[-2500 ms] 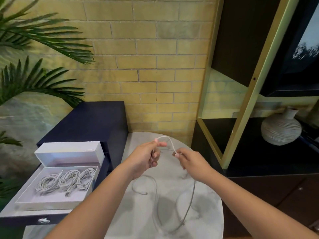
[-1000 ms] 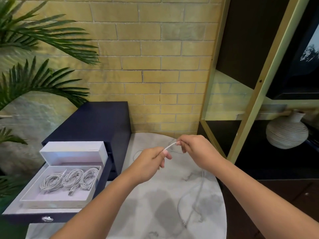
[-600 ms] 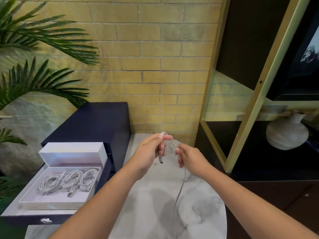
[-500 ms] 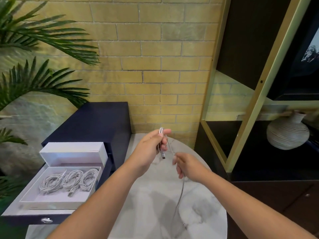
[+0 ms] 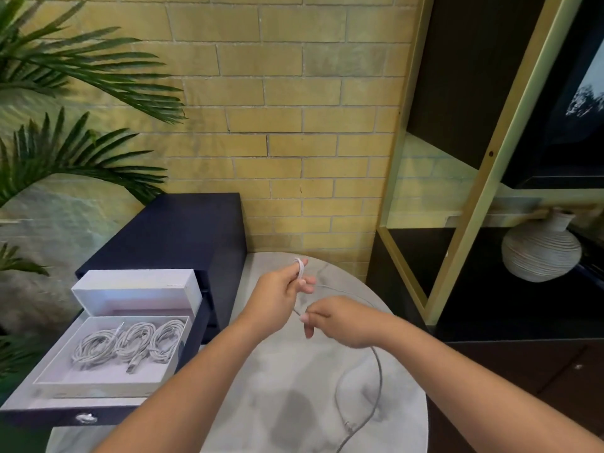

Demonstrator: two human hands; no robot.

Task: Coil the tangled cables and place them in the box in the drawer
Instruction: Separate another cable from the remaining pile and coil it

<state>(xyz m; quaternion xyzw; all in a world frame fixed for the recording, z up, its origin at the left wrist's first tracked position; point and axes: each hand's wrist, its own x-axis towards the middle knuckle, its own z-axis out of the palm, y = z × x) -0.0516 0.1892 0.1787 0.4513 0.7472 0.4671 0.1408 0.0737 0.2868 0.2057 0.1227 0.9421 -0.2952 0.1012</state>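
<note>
The round marble table [image 5: 294, 403] stood before you. Left of it, the open drawer [image 5: 39, 411] carried the white box [image 5: 98, 385] with three coiled cables [image 5: 130, 344] inside. Above the table, your left hand [image 5: 277, 299] gripped small loops of the loose cable [image 5: 300, 272]. Your right hand [image 5: 343, 322] pinched the same cable just beside it, and the rest trailed down onto the table.

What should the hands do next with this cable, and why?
Probably bring the right hand up to lay another loop onto the small coil that the left hand pinches. Only a few turns are wound, and a long run of the white cable lies slack on the marble table.
</note>
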